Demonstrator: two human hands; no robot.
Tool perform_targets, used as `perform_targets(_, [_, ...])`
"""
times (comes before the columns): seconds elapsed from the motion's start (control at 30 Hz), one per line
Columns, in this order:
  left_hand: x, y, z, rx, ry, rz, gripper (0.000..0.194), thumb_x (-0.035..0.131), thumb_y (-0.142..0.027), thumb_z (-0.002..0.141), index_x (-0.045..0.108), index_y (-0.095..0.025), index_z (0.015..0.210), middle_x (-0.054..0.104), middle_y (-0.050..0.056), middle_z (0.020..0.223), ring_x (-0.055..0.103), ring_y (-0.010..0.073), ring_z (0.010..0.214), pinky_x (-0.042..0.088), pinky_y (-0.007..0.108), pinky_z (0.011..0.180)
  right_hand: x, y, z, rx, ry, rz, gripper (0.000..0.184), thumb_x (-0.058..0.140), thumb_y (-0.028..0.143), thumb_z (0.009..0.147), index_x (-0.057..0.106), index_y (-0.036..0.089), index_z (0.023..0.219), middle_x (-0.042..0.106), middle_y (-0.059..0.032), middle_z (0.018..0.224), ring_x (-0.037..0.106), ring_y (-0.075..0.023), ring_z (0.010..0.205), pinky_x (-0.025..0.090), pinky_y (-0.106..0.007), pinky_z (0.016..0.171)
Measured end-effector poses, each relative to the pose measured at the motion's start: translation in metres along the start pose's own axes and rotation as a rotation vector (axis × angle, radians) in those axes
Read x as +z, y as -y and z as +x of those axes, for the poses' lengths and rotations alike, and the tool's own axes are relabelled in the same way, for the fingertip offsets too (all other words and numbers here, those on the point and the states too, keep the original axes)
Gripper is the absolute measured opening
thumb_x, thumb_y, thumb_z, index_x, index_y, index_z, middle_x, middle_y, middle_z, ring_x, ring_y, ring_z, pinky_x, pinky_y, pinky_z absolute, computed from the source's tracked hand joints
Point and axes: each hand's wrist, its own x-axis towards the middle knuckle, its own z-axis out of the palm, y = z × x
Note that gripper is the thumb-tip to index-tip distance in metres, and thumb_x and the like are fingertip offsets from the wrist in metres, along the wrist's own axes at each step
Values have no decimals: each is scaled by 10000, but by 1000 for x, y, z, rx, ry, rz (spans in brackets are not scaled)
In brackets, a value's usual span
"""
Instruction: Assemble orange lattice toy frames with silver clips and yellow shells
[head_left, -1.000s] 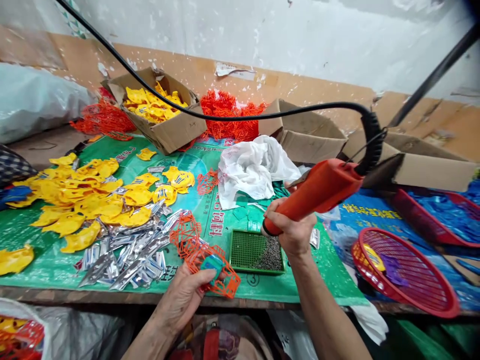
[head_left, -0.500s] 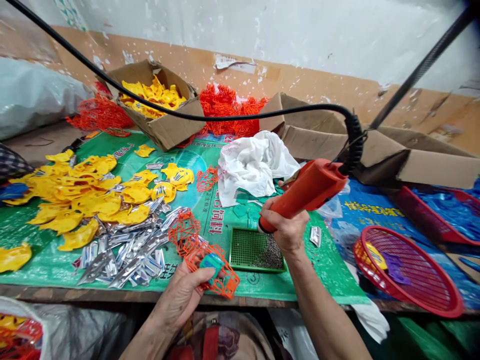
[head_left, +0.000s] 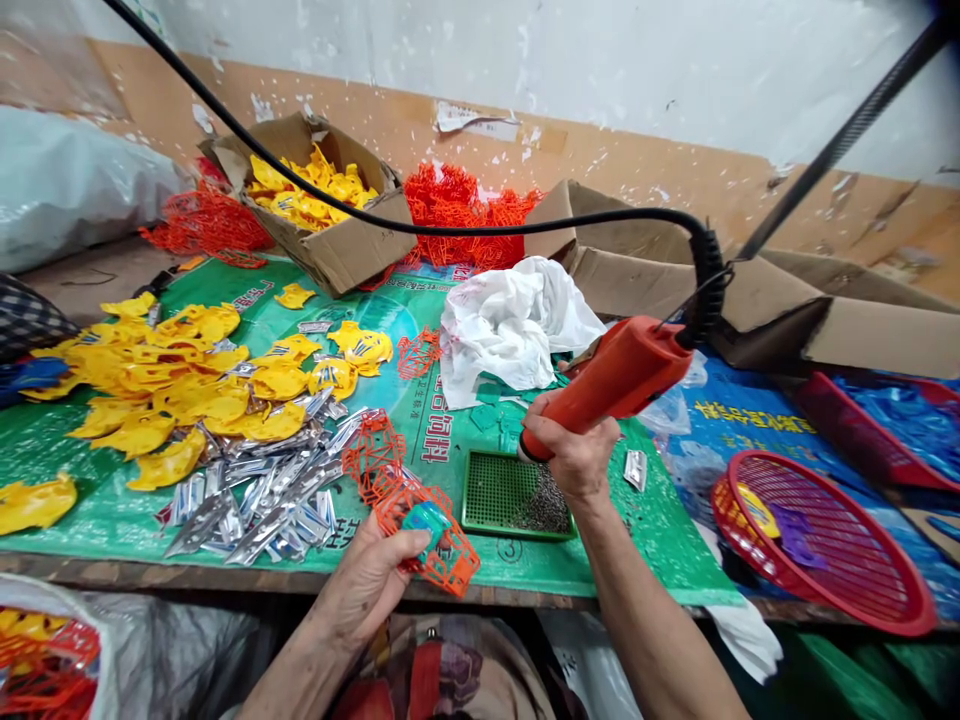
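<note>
My right hand [head_left: 574, 455] grips an orange electric screwdriver [head_left: 611, 383] whose black cable runs up and left; its tip points down over a green screw tray [head_left: 491, 492] with a heap of small screws at its right side. My left hand [head_left: 371, 580] holds an orange plastic lattice frame [head_left: 442, 555] with a teal part [head_left: 424, 520] pressed under the thumb, at the table's front edge. More orange frames [head_left: 373, 455] lie just left of the tray.
Yellow plastic parts [head_left: 172, 385] and silver pieces [head_left: 255, 505] cover the green mat at left. A cardboard box [head_left: 349, 255] of yellow parts, orange frames [head_left: 457, 210], a white bag [head_left: 510, 325], open boxes [head_left: 637, 270] and red mesh baskets [head_left: 825, 545] stand around.
The screwdriver and my right hand have drifted slightly left and up over the tray. My left hand keeps its hold on the frame, nearly still.
</note>
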Motion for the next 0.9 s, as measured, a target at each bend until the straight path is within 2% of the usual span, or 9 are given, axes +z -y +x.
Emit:
perform_targets(0.1, [2,0,1,7,-14,-17,459,820,-113,594,665,-183,1020,732,17,907,681,181,780,584,320,728,0,1,-1,5,-3,1,130,773,216,583,661,172,631,629,21,603,548,-133,515,472,-306,533])
perform_targets(0.2, [3,0,0,25,21,-17,354,808,-116,599,687,-162,929,725,17,860,669,169,741,576,303,704,0,-1,-3,-6,-19,26,156,786,192,563,655,173,644,635,25,615,562,-138,536,476,-310,564])
perform_targets(0.37, [3,2,0,25,60,-54,320,786,-108,629,702,-166,933,728,20,876,665,164,763,561,295,722,-1,-3,0,-23,-54,51,141,784,185,563,655,164,616,632,17,598,565,-149,513,463,-310,525])
perform_targets(0.47, [4,2,0,41,96,-90,299,756,-84,660,702,-178,939,733,23,944,667,162,804,549,290,761,0,10,0,-29,-44,155,143,767,146,562,640,172,622,630,20,587,578,-160,508,489,-330,538])
perform_targets(0.53, [7,2,0,72,106,-122,327,728,-57,673,699,-194,969,731,20,1015,667,160,860,536,280,801,2,26,-5,-9,9,259,183,733,116,583,663,190,735,630,29,595,584,-163,518,505,-340,554])
perform_targets(0.67, [11,1,0,88,130,-119,402,692,-22,688,688,-211,1043,731,21,1039,666,167,896,528,282,818,11,59,-28,71,179,457,546,667,82,623,618,288,1127,630,50,646,586,-151,590,531,-337,625])
perform_targets(0.77, [12,0,-1,69,141,-81,371,705,-34,691,695,-195,1024,738,26,968,668,167,825,536,285,766,19,71,-48,121,298,546,578,691,97,657,582,330,1175,633,53,689,592,-140,625,538,-336,675])
perform_targets(0.9, [12,-1,-3,43,123,-54,257,750,-81,674,712,-162,915,723,17,825,649,150,717,530,268,691,28,70,-64,159,371,560,577,759,183,689,556,364,1198,631,58,714,597,-141,645,531,-345,685])
